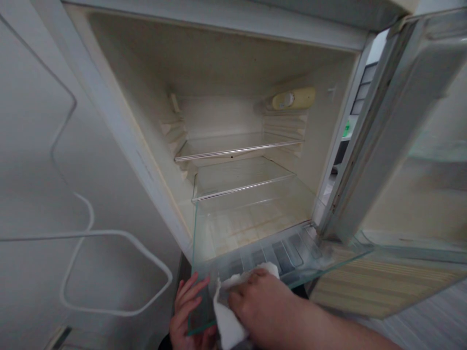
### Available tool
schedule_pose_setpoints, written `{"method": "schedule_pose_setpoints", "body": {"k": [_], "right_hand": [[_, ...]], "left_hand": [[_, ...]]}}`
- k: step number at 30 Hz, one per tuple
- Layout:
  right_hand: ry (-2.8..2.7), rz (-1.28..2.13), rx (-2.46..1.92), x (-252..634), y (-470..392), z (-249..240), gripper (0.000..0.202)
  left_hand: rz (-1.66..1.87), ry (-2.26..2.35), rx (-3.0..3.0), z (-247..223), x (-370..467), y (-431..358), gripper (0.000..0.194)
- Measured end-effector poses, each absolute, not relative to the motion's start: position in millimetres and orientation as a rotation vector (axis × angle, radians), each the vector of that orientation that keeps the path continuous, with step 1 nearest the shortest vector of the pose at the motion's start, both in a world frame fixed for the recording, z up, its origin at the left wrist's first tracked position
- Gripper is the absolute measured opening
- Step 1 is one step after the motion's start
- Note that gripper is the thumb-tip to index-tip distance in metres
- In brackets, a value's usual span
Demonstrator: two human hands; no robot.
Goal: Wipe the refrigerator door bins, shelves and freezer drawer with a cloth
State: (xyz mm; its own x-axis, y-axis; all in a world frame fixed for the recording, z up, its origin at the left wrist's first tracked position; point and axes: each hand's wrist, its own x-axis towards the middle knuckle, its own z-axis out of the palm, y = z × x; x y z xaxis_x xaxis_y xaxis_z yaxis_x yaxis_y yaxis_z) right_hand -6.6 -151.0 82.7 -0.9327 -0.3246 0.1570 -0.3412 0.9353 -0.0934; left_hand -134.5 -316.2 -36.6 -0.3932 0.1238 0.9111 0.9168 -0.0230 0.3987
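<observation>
A clear glass shelf (255,214) sticks out of the open fridge (233,68) at the bottom centre. My left hand (189,311) grips its front left corner, fingers on top of the glass and the rest beneath. Over the glass, my right hand (259,301) holds a white cloth or paper (228,325) with bent fingers, pressed near the shelf's front edge. Part of the white sheet hangs down between both hands.
Two more glass shelves, an upper one (237,148) and a lower one (244,187), sit inside. A yellowish lamp housing (294,99) is on the right inner wall. The fridge door (394,126) stands open at right. A white cable (127,233) loops at left.
</observation>
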Motion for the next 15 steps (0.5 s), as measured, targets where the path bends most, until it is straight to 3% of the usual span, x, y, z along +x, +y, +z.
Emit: {"method": "schedule_pose_setpoints", "body": {"k": [3,8,15], "right_hand": [[-2.818,0.072,0.516,-17.3,-169.0,64.6,0.016],[-2.539,0.144,0.471,10.5,-140.4,52.3,0.015],[-2.045,-0.09,-0.13,69.7,-53.9,-6.1,0.048]], "left_hand": [[-1.547,-1.62,-0.951,-41.5,-131.9,-319.2,0.011],[-1.442,-1.641,-0.981,-43.8,-121.4,-316.4,0.031],[-1.568,-1.64,-0.856,-14.9,-110.9,-301.3,0.024]]}}
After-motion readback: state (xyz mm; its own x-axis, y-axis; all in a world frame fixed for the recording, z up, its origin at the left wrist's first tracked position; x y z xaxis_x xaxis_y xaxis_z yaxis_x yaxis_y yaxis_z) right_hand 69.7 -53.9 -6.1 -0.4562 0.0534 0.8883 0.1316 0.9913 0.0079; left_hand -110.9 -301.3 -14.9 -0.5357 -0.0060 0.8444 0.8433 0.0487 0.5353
